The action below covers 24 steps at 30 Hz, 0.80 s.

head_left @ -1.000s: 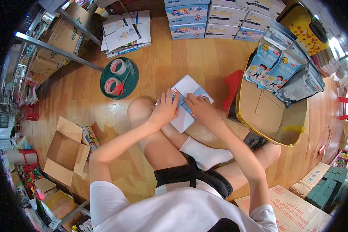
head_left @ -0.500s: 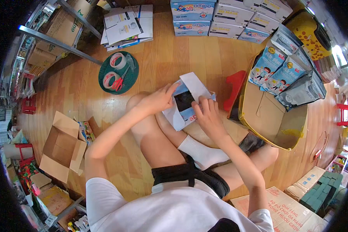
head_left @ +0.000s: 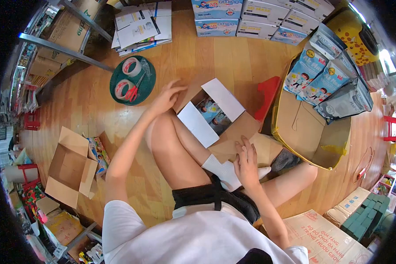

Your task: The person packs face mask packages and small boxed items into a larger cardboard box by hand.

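Note:
A small cardboard box [head_left: 199,124] with white outer flaps lies in front of my crossed legs, its top flaps folded outward. Blue printed packs [head_left: 212,115] show inside it. My left hand [head_left: 166,99] is at the box's upper left, fingers stretched out beside the brown flap there. Below the lower right brown flap [head_left: 237,134], my right hand [head_left: 246,162] hovers over my white sock [head_left: 222,171], its fingers extended and apart with the fingertips at the flap's edge. Neither hand grips anything.
A green tray [head_left: 150,90] holds tape rolls and red-handled scissors. At right, a large yellow-edged carton [head_left: 312,127] contains stand-up pouches [head_left: 314,81], beside a red plastic piece [head_left: 267,99]. An opened brown carton [head_left: 70,163] stands left; stacked mask boxes [head_left: 259,15] line the back.
The box's flaps have swung outward, exposing the packs inside. My left hand has moved left off the box, and my right hand has come down toward me.

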Each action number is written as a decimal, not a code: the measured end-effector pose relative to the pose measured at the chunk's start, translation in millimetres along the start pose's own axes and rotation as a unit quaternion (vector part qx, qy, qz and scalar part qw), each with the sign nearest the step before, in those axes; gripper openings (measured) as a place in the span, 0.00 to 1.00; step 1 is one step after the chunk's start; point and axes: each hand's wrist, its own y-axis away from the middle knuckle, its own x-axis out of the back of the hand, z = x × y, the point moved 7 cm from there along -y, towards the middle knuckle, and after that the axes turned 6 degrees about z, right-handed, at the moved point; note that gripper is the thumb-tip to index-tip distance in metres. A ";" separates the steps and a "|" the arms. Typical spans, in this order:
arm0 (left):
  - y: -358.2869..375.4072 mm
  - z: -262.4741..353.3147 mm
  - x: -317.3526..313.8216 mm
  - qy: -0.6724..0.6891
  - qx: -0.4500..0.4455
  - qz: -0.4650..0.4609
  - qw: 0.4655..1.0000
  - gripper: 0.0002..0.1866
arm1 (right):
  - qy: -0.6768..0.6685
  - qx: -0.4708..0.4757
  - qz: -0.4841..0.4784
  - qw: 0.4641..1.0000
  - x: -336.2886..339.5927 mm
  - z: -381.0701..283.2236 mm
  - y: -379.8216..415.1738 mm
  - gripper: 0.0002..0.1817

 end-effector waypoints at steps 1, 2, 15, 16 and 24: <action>2.5 -2.9 -12.9 0.010 0.006 -0.047 0.999 0.33 | 0.025 -0.004 -0.008 1.000 0.7 -0.6 0.7 0.25; 6.0 -5.5 -25.5 0.019 0.013 -0.095 0.995 0.32 | 0.049 -0.007 -0.015 0.999 0.7 -1.9 1.3 0.24; -43.2 106.7 15.4 0.016 -0.057 -0.127 0.990 0.08 | -0.008 -0.092 -0.010 0.996 -0.8 -17.7 -22.0 0.22; -45.1 106.3 8.0 0.019 -0.053 -0.147 0.987 0.09 | -0.053 -0.103 -0.009 0.993 -3.4 -19.0 -23.6 0.23; -85.1 131.6 3.5 0.024 -0.117 -0.012 0.993 0.16 | -0.184 0.019 -0.121 0.975 -11.1 -75.2 -36.7 0.28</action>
